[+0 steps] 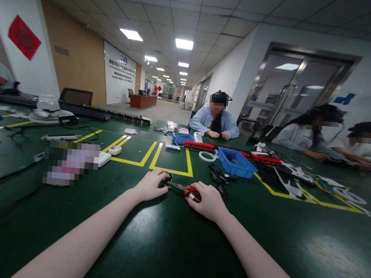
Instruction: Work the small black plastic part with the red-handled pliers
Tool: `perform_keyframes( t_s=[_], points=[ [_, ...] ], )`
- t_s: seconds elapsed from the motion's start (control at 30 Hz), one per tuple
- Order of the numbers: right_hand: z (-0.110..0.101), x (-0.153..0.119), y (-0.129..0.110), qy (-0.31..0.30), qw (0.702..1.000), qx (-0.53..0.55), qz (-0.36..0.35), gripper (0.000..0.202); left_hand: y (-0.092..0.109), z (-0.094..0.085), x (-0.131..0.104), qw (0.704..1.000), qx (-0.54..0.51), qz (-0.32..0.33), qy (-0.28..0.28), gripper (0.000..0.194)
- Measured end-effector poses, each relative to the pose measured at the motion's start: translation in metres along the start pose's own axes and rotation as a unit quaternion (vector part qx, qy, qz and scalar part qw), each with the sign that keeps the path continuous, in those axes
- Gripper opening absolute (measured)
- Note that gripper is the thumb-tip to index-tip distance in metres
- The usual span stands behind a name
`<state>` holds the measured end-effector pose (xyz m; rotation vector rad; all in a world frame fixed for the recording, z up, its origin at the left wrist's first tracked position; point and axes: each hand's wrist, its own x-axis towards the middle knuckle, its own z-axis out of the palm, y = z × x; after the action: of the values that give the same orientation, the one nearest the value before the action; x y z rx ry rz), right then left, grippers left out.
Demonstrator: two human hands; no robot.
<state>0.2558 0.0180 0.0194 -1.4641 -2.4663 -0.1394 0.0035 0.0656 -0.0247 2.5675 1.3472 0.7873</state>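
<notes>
Red-handled pliers (190, 193), one pair: held in the right hand (210, 202), fingers wrapped over the grips, nose pointed left, apparently so the tips meet the opposite hand's piece; whether they bite cannot be told. Small dark part (168, 181), one: pinched between thumb and fingers of the left hand (150, 186), probably to steady it; its exact form is too small to read. Green table (175, 250): bears both, just short of a yellow tape outline (172, 171), likely a marked place. Black cables (217, 174): bunched beyond the right hand. Blue tray (239, 169): just beside them, seemingly to keep loose pieces together. White ring (202, 158): flat, left of the tray. Co-worker (215, 121): seated opposite.
</notes>
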Motion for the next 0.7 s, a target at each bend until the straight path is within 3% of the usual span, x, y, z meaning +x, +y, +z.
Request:
perform_keyframes(
  t_s=[0.33,0.7],
  points=[
    [0.0046,0.0014,0.0025,0.01,1.0,-0.003,-0.006,0.031,0.001,-0.0024,-0.0002,0.999,-0.006,0.031,-0.016,0.04],
    [0.0033,-0.0002,0.0009,0.022,1.0,-0.009,-0.014,0.033,0.0002,-0.0019,0.0026,0.998,-0.017,0.045,-0.031,0.032]
  ],
)
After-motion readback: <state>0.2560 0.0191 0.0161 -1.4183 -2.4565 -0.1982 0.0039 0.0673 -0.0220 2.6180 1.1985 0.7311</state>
